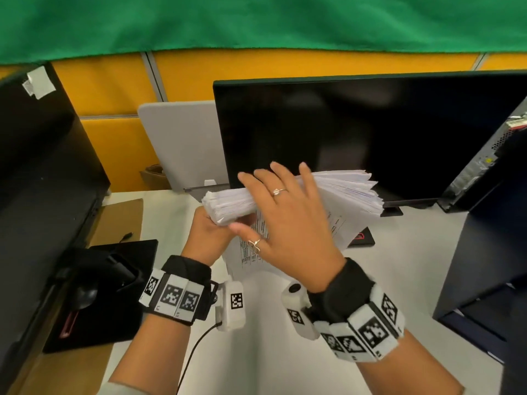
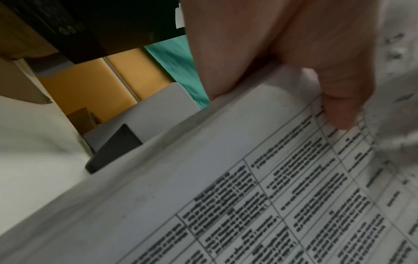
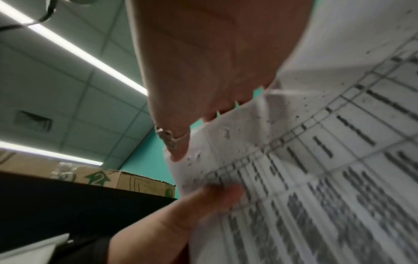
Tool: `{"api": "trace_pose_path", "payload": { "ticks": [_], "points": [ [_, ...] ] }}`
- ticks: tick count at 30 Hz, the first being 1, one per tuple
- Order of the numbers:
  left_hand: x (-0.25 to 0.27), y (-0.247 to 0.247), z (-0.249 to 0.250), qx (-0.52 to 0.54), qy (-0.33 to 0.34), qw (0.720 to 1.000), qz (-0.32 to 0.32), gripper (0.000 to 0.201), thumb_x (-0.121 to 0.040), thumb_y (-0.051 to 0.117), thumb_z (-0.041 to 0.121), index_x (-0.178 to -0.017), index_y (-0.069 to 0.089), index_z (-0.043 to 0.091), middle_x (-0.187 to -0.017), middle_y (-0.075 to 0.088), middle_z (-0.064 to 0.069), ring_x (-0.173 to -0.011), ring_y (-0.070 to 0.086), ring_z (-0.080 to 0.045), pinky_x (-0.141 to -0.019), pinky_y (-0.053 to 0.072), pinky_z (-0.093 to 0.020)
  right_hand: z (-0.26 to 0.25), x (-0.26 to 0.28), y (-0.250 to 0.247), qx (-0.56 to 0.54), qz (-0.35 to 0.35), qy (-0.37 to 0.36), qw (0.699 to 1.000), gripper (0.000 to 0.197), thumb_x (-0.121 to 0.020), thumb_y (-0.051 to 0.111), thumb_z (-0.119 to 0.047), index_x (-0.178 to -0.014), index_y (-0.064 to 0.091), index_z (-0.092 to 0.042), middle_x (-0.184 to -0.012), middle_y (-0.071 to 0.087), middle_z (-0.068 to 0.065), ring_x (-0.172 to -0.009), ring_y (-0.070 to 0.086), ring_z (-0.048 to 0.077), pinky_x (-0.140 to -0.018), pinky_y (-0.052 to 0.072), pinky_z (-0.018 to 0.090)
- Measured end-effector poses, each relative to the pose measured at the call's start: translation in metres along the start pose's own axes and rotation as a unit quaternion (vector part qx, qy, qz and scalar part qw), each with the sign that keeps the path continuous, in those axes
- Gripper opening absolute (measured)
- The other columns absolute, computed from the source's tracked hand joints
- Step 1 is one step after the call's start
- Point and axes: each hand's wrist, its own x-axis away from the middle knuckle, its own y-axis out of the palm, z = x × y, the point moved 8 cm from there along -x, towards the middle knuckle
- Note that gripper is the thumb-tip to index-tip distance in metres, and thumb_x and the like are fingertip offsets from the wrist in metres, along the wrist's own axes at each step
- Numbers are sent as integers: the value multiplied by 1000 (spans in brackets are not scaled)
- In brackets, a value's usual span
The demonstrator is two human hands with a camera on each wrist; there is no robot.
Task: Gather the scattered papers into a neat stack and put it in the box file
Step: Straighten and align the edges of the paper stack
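Note:
A thick stack of printed papers (image 1: 350, 192) is held in the air above the white desk (image 1: 271, 352), in front of the monitor. My left hand (image 1: 208, 229) grips the stack's left end from below, its thumb (image 2: 339, 107) on a printed sheet (image 2: 203, 178). My right hand (image 1: 291, 223) lies over the stack with its fingers straight and spread, palm (image 3: 203, 62) against the papers (image 3: 316, 142). The right end of the stack fans out unevenly. A dark blue open case (image 1: 490, 252) stands at the right edge; I cannot tell if it is the box file.
A black monitor (image 1: 356, 132) stands right behind the papers, and another dark screen (image 1: 37, 166) on the left. A grey board (image 1: 182, 143) leans on the yellow partition. A computer tower (image 1: 484, 155) is at the back right. Black gear (image 1: 108, 292) lies at the desk's left.

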Motion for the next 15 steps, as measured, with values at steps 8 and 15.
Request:
{"api": "trace_pose_path", "payload": {
  "ticks": [8, 15],
  "points": [
    [4, -8, -14, 41, -70, 995, 49, 42, -89, 57, 15, -130, 46, 12, -127, 54, -11, -113, 56, -7, -78, 38, -11, 11, 2, -1, 17, 25, -11, 999, 80, -75, 55, -66, -137, 37, -20, -142, 44, 6, -139, 27, 27, -116, 7, 53],
    [6, -40, -13, 92, -17, 995, 29, 46, -60, 83, 25, -101, 63, 35, -102, 71, 8, -101, 66, -15, -83, 56, -37, 109, 37, -10, -245, 198, 207, 926, 118, -58, 82, -49, -145, 7, -24, -155, 9, 10, -145, 5, 21, -118, 11, 47]
  ]
}}
